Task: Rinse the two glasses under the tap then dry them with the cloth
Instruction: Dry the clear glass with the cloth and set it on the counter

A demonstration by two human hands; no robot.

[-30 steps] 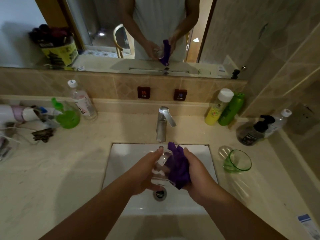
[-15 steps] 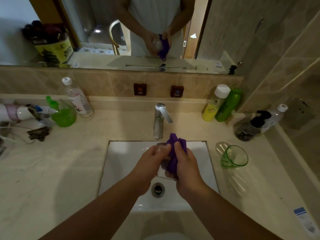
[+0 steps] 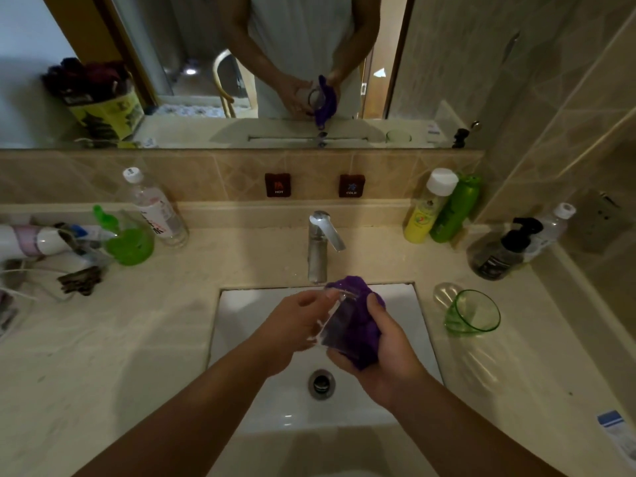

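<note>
Hands [image 3: 292,328] [image 3: 389,356] wrap cloth [image 3: 361,325] round glass [image 3: 335,321] over sink [image 3: 241,339].

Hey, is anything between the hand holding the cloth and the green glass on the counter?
Nothing visible. The green glass stands alone on the counter, right of the sink. The right hand, gripping the purple cloth, has open counter between.

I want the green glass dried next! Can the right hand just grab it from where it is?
Probably not yet. The right hand grips the purple cloth against the clear glass. The green glass stands to its right on the counter, with nothing between them.
</note>
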